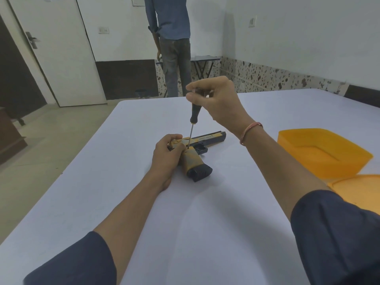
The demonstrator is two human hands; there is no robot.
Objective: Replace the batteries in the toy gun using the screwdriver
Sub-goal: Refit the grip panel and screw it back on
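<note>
On table (205,223), L grip (167,156) curled round toy gun (209,138), R grip (220,99) raised, pinching upright screwdriver (194,114)

One line of dark print noted on the toy gun (197,149) — it runs along a pale strip on the slide's side, too small and blurred to read. No other lettering, numbers or brand marks legible.

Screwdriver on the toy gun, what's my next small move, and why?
Probably twist the screwdriver with the right hand: it stands upright, tip on the gun near the grip, handle pinched at the top, while the left hand steadies the gun on the table.
</note>
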